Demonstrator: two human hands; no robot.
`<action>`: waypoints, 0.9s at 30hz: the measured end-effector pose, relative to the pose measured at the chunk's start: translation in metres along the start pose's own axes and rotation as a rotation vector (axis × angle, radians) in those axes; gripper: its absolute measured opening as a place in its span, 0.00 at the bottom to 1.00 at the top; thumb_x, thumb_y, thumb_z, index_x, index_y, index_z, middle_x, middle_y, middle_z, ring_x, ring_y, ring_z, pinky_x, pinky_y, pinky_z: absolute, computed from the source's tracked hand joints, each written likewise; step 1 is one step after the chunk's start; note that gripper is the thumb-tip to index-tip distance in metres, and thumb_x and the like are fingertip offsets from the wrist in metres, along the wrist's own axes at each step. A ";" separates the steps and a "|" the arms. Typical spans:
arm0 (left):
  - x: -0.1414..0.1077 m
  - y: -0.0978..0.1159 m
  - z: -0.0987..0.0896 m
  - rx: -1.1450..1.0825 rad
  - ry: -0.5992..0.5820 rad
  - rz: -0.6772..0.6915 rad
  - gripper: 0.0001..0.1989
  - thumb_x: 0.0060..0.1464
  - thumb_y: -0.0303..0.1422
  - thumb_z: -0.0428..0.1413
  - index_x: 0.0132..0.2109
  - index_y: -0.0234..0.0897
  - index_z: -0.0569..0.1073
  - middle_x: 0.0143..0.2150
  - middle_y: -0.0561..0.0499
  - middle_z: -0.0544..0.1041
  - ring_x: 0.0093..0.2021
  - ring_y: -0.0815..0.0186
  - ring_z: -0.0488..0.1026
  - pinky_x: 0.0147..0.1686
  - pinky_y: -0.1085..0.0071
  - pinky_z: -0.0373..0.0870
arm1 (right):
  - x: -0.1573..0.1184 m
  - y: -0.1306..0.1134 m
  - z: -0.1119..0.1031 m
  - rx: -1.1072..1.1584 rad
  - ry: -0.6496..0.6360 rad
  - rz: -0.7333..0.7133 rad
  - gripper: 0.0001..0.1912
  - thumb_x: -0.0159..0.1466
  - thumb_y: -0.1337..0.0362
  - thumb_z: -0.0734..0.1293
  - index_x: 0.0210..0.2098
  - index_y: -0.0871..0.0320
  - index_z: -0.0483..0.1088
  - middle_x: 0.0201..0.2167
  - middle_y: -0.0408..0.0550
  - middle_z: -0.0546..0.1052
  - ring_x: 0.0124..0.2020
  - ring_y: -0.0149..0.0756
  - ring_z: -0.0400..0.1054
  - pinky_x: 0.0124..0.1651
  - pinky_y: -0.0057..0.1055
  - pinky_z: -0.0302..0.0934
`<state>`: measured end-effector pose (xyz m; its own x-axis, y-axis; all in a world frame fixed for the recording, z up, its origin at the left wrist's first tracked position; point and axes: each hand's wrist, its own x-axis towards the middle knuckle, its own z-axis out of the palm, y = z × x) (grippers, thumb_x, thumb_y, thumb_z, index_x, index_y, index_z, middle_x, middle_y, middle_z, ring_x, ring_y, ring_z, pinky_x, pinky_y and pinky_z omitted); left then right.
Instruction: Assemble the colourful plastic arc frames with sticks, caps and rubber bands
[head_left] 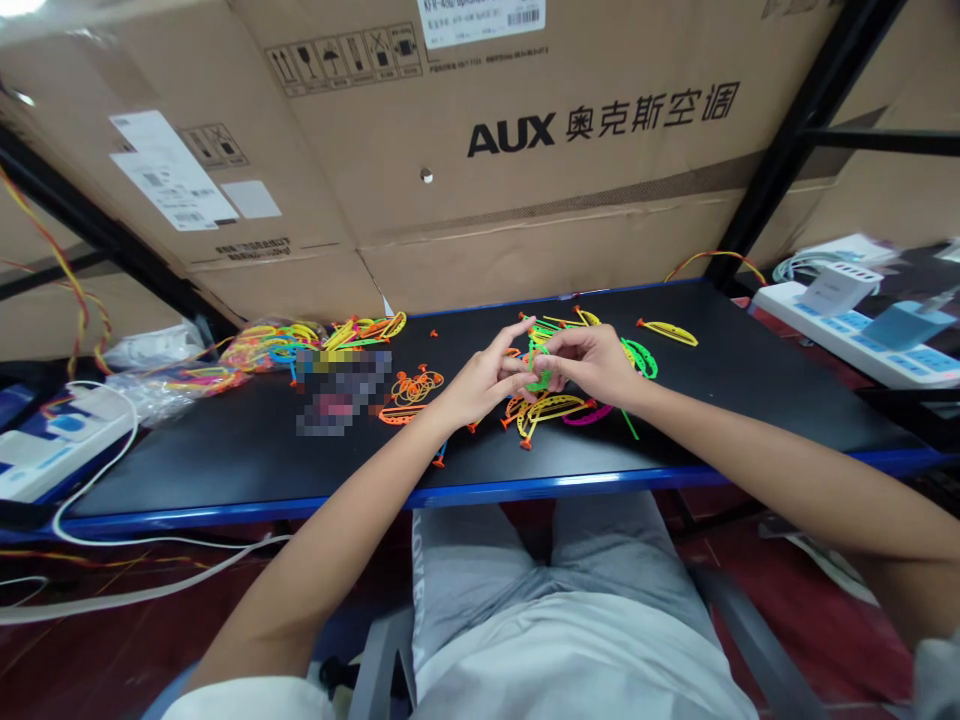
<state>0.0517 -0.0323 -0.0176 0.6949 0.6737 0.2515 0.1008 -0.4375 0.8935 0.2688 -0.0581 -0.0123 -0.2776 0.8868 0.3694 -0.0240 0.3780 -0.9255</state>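
Both hands meet over the black tabletop around a small green plastic toy bow (537, 366). My left hand (486, 382) pinches it from the left, the index finger stretched up and away. From the other side, the fingertips of my right hand (596, 365) are closed on it; they partly hide it. Below them lie a yellow toy bow (556, 406), a magenta one (589, 416) and orange suction-cup arrows. A second green bow (640, 358) rests just beyond my right hand. Left of my left hand sits a small pile of rubber bands (417, 385) with orange pieces.
A yellow bow with an arrow (670, 331) lies at the right. Bagged bows (274, 345) are heaped at the left. Power strips (862, 325) flank the table (225, 465); a large cardboard box (525, 220) stands behind. A white cable (135, 420) hangs at the left edge.
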 end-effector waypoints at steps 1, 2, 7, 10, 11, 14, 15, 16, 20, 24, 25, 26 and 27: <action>0.000 0.000 0.000 0.012 -0.012 -0.009 0.41 0.68 0.43 0.61 0.78 0.41 0.52 0.46 0.42 0.86 0.38 0.56 0.88 0.41 0.64 0.83 | 0.000 -0.001 0.000 0.009 0.003 0.000 0.23 0.54 0.45 0.82 0.30 0.59 0.79 0.20 0.44 0.78 0.20 0.32 0.73 0.25 0.30 0.72; 0.000 0.001 -0.001 0.014 -0.020 -0.019 0.40 0.68 0.44 0.61 0.78 0.41 0.52 0.45 0.42 0.86 0.38 0.57 0.87 0.39 0.66 0.83 | 0.000 -0.002 0.000 0.016 0.005 0.000 0.23 0.54 0.45 0.82 0.30 0.59 0.79 0.21 0.45 0.79 0.20 0.33 0.74 0.26 0.30 0.72; 0.002 0.000 0.001 -0.093 -0.077 -0.060 0.39 0.69 0.48 0.58 0.77 0.40 0.52 0.48 0.39 0.85 0.37 0.57 0.87 0.34 0.69 0.83 | 0.000 -0.008 0.002 0.035 0.042 -0.007 0.23 0.55 0.44 0.81 0.30 0.58 0.79 0.21 0.45 0.79 0.21 0.34 0.75 0.26 0.32 0.75; 0.002 0.000 0.003 -0.162 -0.126 -0.076 0.39 0.69 0.52 0.57 0.76 0.40 0.53 0.49 0.36 0.84 0.38 0.55 0.87 0.30 0.70 0.82 | -0.001 -0.011 0.003 0.031 0.055 -0.015 0.23 0.54 0.44 0.81 0.29 0.58 0.79 0.20 0.44 0.78 0.20 0.34 0.75 0.25 0.31 0.74; 0.003 0.000 0.003 -0.176 -0.134 -0.078 0.39 0.68 0.52 0.57 0.75 0.40 0.53 0.49 0.36 0.84 0.38 0.55 0.87 0.29 0.70 0.82 | -0.001 -0.012 0.004 0.033 0.050 -0.016 0.23 0.54 0.44 0.81 0.29 0.58 0.79 0.20 0.44 0.78 0.20 0.33 0.75 0.25 0.31 0.74; 0.003 0.001 0.004 -0.204 -0.139 -0.065 0.38 0.68 0.54 0.57 0.74 0.40 0.55 0.49 0.37 0.84 0.40 0.53 0.87 0.30 0.69 0.83 | -0.001 -0.014 0.005 0.044 0.050 -0.003 0.23 0.54 0.44 0.81 0.30 0.57 0.80 0.20 0.44 0.78 0.20 0.33 0.74 0.25 0.31 0.74; 0.003 0.001 0.004 -0.211 -0.140 -0.058 0.38 0.68 0.54 0.57 0.74 0.41 0.56 0.49 0.37 0.84 0.41 0.52 0.87 0.31 0.68 0.84 | -0.001 -0.014 0.005 0.049 0.059 0.005 0.23 0.54 0.44 0.81 0.30 0.57 0.80 0.20 0.44 0.78 0.20 0.33 0.75 0.25 0.31 0.74; 0.004 0.001 0.004 -0.217 -0.144 -0.053 0.37 0.68 0.53 0.57 0.73 0.41 0.57 0.49 0.37 0.84 0.42 0.52 0.87 0.31 0.68 0.84 | -0.001 -0.014 0.005 0.058 0.070 0.015 0.23 0.53 0.44 0.81 0.30 0.57 0.80 0.20 0.44 0.79 0.20 0.33 0.75 0.25 0.31 0.74; 0.004 0.001 0.004 -0.234 -0.146 -0.065 0.36 0.68 0.53 0.57 0.73 0.42 0.57 0.48 0.38 0.84 0.40 0.54 0.87 0.28 0.71 0.82 | -0.001 -0.012 0.005 0.091 0.086 0.043 0.22 0.53 0.45 0.82 0.30 0.57 0.80 0.21 0.44 0.79 0.20 0.34 0.75 0.26 0.32 0.75; 0.003 0.002 0.003 -0.247 -0.133 -0.051 0.39 0.66 0.57 0.57 0.73 0.41 0.58 0.46 0.39 0.85 0.40 0.53 0.87 0.27 0.69 0.82 | -0.002 -0.011 0.005 0.117 0.071 0.052 0.22 0.52 0.46 0.83 0.29 0.57 0.79 0.20 0.44 0.78 0.20 0.34 0.74 0.25 0.32 0.75; 0.003 0.002 0.004 -0.247 -0.133 -0.045 0.40 0.66 0.59 0.56 0.72 0.41 0.58 0.46 0.38 0.85 0.40 0.52 0.87 0.28 0.68 0.83 | -0.001 -0.011 0.005 0.122 0.068 0.057 0.22 0.52 0.46 0.83 0.29 0.57 0.79 0.20 0.44 0.78 0.19 0.34 0.74 0.25 0.32 0.75; 0.003 0.003 0.004 -0.245 -0.132 -0.041 0.40 0.65 0.60 0.56 0.72 0.41 0.59 0.46 0.38 0.85 0.40 0.51 0.87 0.28 0.68 0.83 | -0.001 -0.011 0.005 0.124 0.066 0.064 0.22 0.52 0.46 0.83 0.29 0.57 0.79 0.20 0.44 0.79 0.19 0.33 0.74 0.25 0.31 0.75; 0.003 0.004 0.004 -0.244 -0.131 -0.040 0.40 0.65 0.61 0.55 0.72 0.40 0.59 0.47 0.37 0.85 0.41 0.51 0.87 0.29 0.67 0.83 | -0.001 -0.011 0.005 0.124 0.067 0.072 0.22 0.52 0.46 0.83 0.29 0.57 0.79 0.20 0.44 0.79 0.19 0.33 0.74 0.25 0.31 0.76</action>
<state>0.0567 -0.0347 -0.0151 0.7814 0.5982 0.1777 -0.0328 -0.2450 0.9690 0.2644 -0.0648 -0.0026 -0.2184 0.9278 0.3024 -0.1259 0.2805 -0.9516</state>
